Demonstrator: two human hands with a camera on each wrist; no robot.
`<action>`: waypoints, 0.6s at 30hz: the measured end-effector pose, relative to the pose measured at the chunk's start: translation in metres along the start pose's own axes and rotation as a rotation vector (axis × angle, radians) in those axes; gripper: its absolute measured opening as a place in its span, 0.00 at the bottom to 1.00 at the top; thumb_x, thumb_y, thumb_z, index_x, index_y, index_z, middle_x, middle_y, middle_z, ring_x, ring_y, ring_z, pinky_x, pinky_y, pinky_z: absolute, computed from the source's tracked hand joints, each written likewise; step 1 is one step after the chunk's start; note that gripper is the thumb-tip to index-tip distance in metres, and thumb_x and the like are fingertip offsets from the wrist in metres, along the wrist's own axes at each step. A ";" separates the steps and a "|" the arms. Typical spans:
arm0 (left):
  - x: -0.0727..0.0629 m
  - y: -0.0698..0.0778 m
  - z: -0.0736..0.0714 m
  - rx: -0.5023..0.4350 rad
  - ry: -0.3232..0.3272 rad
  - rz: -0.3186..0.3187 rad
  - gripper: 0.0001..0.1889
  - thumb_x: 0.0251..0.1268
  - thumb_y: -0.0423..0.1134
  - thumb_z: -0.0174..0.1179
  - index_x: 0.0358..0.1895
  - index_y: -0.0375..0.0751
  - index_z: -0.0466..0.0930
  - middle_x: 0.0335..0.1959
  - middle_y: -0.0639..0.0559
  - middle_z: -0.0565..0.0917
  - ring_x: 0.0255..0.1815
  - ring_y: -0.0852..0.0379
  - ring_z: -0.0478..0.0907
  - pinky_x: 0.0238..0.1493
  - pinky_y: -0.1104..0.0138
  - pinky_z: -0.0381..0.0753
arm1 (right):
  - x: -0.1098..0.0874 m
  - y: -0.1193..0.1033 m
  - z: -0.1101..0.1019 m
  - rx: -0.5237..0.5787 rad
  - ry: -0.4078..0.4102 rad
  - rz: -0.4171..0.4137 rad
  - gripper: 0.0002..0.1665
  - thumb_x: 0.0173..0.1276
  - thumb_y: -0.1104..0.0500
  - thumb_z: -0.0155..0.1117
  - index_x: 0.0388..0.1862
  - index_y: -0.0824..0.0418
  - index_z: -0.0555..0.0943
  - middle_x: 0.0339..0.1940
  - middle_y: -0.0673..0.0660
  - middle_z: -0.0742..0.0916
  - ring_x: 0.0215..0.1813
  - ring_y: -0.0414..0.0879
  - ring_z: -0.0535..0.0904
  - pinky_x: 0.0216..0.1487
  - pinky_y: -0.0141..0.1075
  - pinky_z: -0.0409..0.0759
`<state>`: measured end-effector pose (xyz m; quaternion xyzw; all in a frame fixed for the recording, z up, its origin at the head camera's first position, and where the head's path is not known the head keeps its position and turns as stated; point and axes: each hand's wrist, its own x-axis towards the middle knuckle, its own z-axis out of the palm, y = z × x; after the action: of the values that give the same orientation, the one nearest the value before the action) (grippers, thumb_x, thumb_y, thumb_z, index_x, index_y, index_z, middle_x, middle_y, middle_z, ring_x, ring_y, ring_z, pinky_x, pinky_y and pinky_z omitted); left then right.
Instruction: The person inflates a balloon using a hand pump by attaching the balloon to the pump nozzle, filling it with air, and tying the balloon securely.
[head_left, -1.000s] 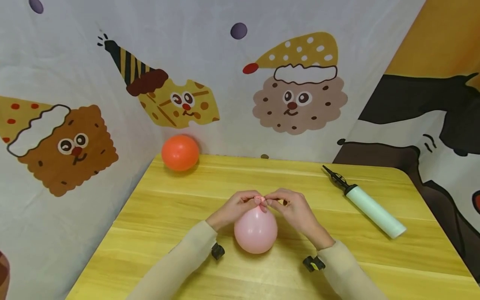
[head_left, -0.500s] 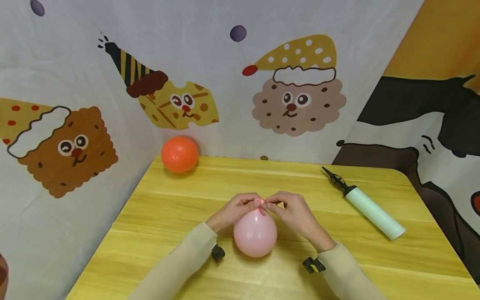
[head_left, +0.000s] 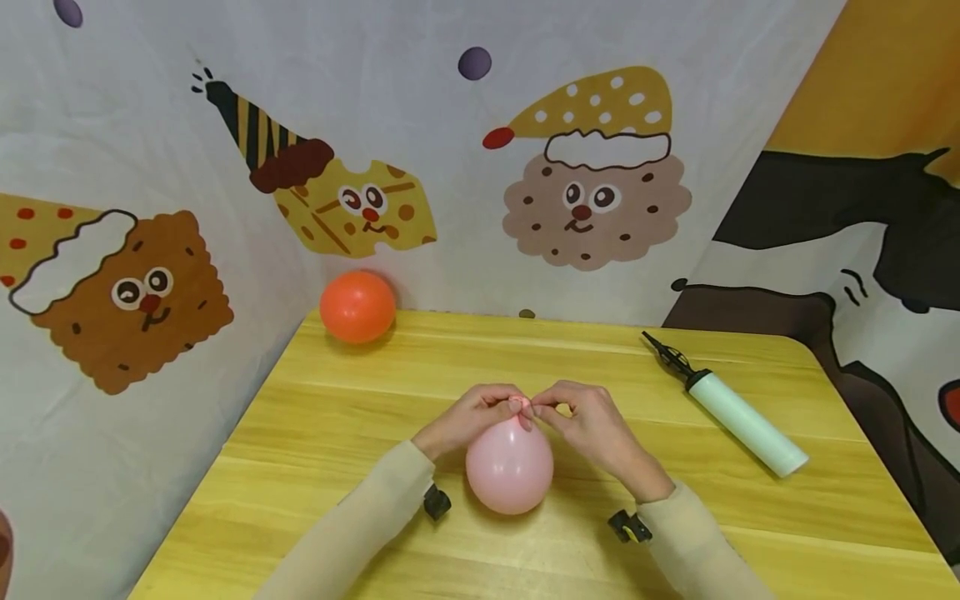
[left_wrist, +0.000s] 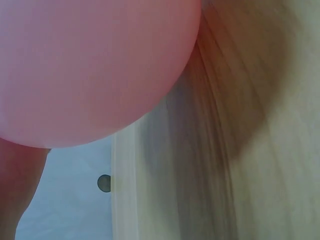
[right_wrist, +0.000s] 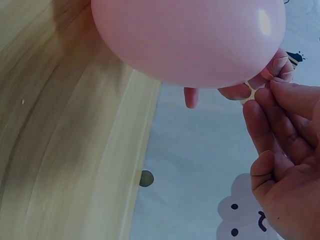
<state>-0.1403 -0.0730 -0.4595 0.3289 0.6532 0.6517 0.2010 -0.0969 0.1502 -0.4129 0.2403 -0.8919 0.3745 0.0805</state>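
A round, inflated pink balloon point(head_left: 510, 471) is held neck up over the middle of the table, its body toward the person. My left hand point(head_left: 471, 419) pinches the neck between thumb and fingers from the left. From the other side, my right hand point(head_left: 594, 423) pinches the end of the neck with thumb and index finger. In the right wrist view, the fingertips of both hands meet beside the balloon point(right_wrist: 190, 40). The balloon point(left_wrist: 85, 70) fills the upper left of the left wrist view, hiding most of the fingers there.
An orange balloon point(head_left: 358, 307) rests at the table's back left corner. A hand pump point(head_left: 746, 421) with a pale green barrel and black nozzle lies on the right. Behind the wooden table point(head_left: 337, 467) hangs a printed cloth point(head_left: 465, 183).
Both hands keep their pinch at the balloon's neck. The right fingertips have shifted very slightly to the right, and the balloon's body sits a little lower than a second ago.
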 end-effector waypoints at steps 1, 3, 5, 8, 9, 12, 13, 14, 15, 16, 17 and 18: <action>0.000 -0.001 0.000 -0.007 0.002 -0.001 0.14 0.83 0.38 0.52 0.49 0.29 0.82 0.40 0.53 0.88 0.50 0.58 0.82 0.60 0.62 0.80 | 0.000 0.000 0.000 -0.005 0.002 -0.005 0.04 0.68 0.59 0.75 0.41 0.50 0.91 0.39 0.42 0.90 0.44 0.40 0.86 0.42 0.39 0.83; -0.001 -0.001 0.001 -0.023 0.004 -0.002 0.14 0.83 0.39 0.52 0.49 0.28 0.81 0.39 0.55 0.88 0.50 0.57 0.82 0.59 0.62 0.81 | -0.001 -0.001 0.001 -0.010 0.008 -0.015 0.04 0.68 0.59 0.76 0.40 0.51 0.91 0.39 0.42 0.90 0.43 0.40 0.85 0.41 0.38 0.83; -0.001 -0.001 0.002 -0.033 0.008 -0.001 0.15 0.83 0.39 0.52 0.50 0.28 0.81 0.39 0.56 0.88 0.50 0.58 0.82 0.58 0.62 0.81 | -0.001 -0.001 0.001 -0.007 0.015 -0.023 0.04 0.68 0.60 0.75 0.40 0.51 0.91 0.38 0.43 0.89 0.42 0.40 0.85 0.39 0.36 0.83; -0.001 -0.001 0.002 -0.047 0.010 0.009 0.15 0.83 0.39 0.52 0.50 0.27 0.81 0.39 0.57 0.88 0.50 0.58 0.82 0.58 0.61 0.81 | -0.002 -0.001 0.001 0.007 0.026 -0.026 0.04 0.68 0.61 0.75 0.39 0.52 0.90 0.36 0.42 0.88 0.40 0.39 0.83 0.36 0.35 0.82; 0.000 -0.001 0.003 -0.047 0.013 0.014 0.15 0.83 0.39 0.52 0.49 0.27 0.81 0.39 0.57 0.87 0.50 0.58 0.82 0.59 0.61 0.81 | -0.002 0.000 0.002 0.015 0.034 -0.028 0.04 0.67 0.61 0.75 0.38 0.52 0.90 0.35 0.42 0.87 0.40 0.39 0.83 0.36 0.36 0.82; 0.002 0.002 0.004 -0.052 0.028 0.031 0.15 0.83 0.39 0.53 0.48 0.27 0.81 0.39 0.56 0.87 0.50 0.57 0.81 0.57 0.62 0.82 | -0.001 0.001 0.003 0.037 0.059 -0.033 0.03 0.67 0.60 0.75 0.37 0.53 0.89 0.35 0.41 0.86 0.40 0.38 0.82 0.39 0.38 0.82; 0.002 0.003 0.005 -0.055 0.034 0.033 0.16 0.83 0.40 0.53 0.48 0.26 0.81 0.39 0.56 0.86 0.50 0.57 0.81 0.56 0.63 0.82 | -0.001 0.001 0.003 0.045 0.069 -0.034 0.03 0.66 0.60 0.75 0.36 0.52 0.88 0.35 0.41 0.85 0.39 0.39 0.82 0.39 0.39 0.82; 0.003 0.004 0.006 -0.059 0.039 0.033 0.16 0.83 0.40 0.53 0.48 0.26 0.81 0.39 0.56 0.86 0.50 0.58 0.80 0.55 0.63 0.82 | -0.001 0.001 0.004 0.057 0.080 -0.034 0.03 0.66 0.60 0.75 0.36 0.52 0.87 0.35 0.41 0.85 0.39 0.39 0.81 0.40 0.40 0.82; 0.003 0.005 0.008 -0.068 0.043 0.035 0.17 0.83 0.40 0.54 0.49 0.25 0.80 0.40 0.56 0.86 0.50 0.58 0.81 0.54 0.64 0.83 | -0.001 0.001 0.004 0.070 0.090 -0.031 0.04 0.65 0.60 0.75 0.35 0.51 0.87 0.34 0.41 0.85 0.39 0.40 0.81 0.41 0.42 0.81; 0.004 0.006 0.010 -0.079 0.049 0.037 0.17 0.82 0.40 0.54 0.49 0.24 0.80 0.40 0.57 0.87 0.49 0.58 0.81 0.53 0.64 0.83 | -0.002 0.001 0.004 0.088 0.096 -0.021 0.05 0.64 0.60 0.74 0.34 0.50 0.86 0.34 0.40 0.85 0.39 0.40 0.80 0.41 0.41 0.80; 0.004 0.007 0.012 -0.091 0.054 0.037 0.18 0.82 0.40 0.55 0.50 0.23 0.80 0.41 0.58 0.87 0.49 0.59 0.82 0.53 0.65 0.83 | -0.002 0.001 0.004 0.114 0.099 -0.005 0.06 0.64 0.60 0.74 0.33 0.49 0.85 0.34 0.40 0.84 0.38 0.41 0.79 0.40 0.41 0.79; 0.004 0.008 0.014 -0.107 0.057 0.039 0.18 0.82 0.40 0.55 0.51 0.22 0.80 0.41 0.58 0.88 0.50 0.59 0.82 0.53 0.65 0.84 | -0.003 0.001 0.004 0.147 0.100 0.014 0.08 0.63 0.61 0.73 0.32 0.47 0.85 0.33 0.40 0.84 0.37 0.42 0.78 0.39 0.40 0.77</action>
<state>-0.1322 -0.0600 -0.4524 0.3117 0.6162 0.6987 0.1870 -0.0945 0.1494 -0.4174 0.2202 -0.8585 0.4512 0.1043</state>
